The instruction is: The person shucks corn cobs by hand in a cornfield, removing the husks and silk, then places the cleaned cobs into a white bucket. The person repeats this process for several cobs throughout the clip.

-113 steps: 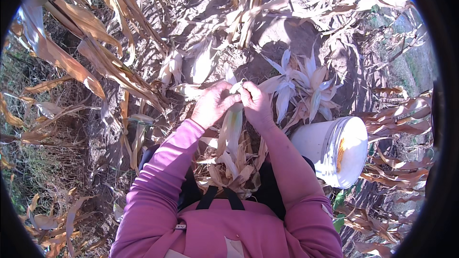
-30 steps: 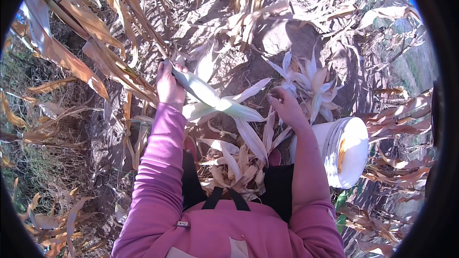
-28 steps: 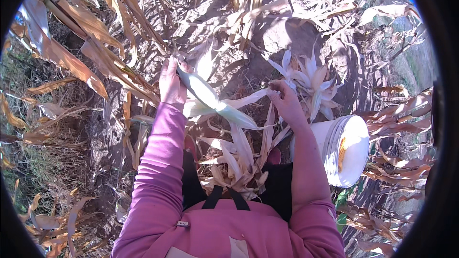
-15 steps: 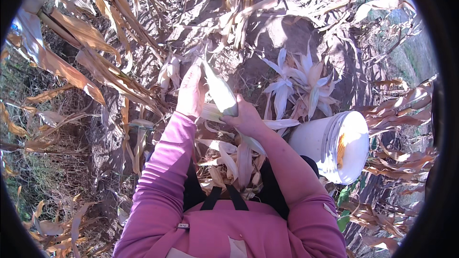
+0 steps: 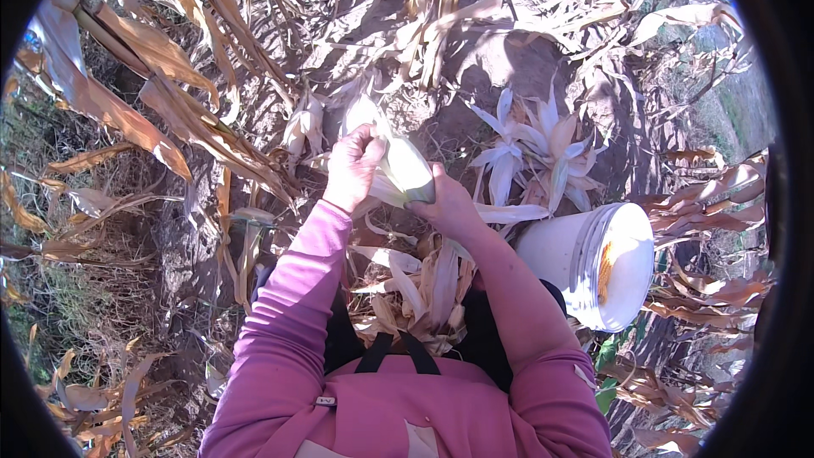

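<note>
A pale ear of corn in its husk (image 5: pixel 405 171) is held in front of my chest. My left hand (image 5: pixel 352 165) grips its upper left side, fingers curled over the husk. From the right, my right hand (image 5: pixel 448 203) clasps the lower part of the ear, and a loose husk leaf (image 5: pixel 509 214) trails out beside it. Both arms wear pink sleeves. Below my hands lies a heap of stripped dry husks (image 5: pixel 424 293).
A white bucket (image 5: pixel 593 263) with yellow corn inside stands at my right. A spread of pale husks (image 5: pixel 538 148) lies on the bare soil ahead. Dry brown corn stalks and leaves (image 5: pixel 170 110) crowd the left and top; more lie at the right.
My hands, spread wide apart while pulling husk leaves outward a second ago, have come together on the ear in front of me.
</note>
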`<state>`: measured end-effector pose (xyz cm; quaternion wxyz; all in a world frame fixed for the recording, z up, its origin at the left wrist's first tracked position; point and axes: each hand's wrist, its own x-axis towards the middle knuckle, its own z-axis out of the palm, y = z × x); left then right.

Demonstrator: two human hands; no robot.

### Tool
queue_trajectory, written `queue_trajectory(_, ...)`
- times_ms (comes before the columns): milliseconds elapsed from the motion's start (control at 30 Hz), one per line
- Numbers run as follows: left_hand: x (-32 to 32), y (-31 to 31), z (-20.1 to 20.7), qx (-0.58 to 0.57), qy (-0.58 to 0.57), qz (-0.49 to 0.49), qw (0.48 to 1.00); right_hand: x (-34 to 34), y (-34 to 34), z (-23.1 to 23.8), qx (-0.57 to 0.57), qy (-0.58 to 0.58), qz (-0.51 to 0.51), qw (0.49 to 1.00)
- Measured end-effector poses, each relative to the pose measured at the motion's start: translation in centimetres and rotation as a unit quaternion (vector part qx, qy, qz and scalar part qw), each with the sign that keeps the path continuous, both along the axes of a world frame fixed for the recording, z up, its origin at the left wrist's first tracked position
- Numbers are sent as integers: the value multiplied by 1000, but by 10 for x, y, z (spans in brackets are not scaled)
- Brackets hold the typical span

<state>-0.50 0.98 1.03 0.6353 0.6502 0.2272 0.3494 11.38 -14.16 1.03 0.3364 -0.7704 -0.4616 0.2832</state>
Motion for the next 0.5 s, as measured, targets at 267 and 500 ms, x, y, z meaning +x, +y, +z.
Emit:
queue_trajectory(267, 11, 0, -18, -71, -44, 83, 993, -16, 3, -20, 70, -17, -45, 996)
queue_trajectory(500, 13, -6, -12, -301, -149, 110, 935, -21, 8, -14, 60, 149, -19, 987)
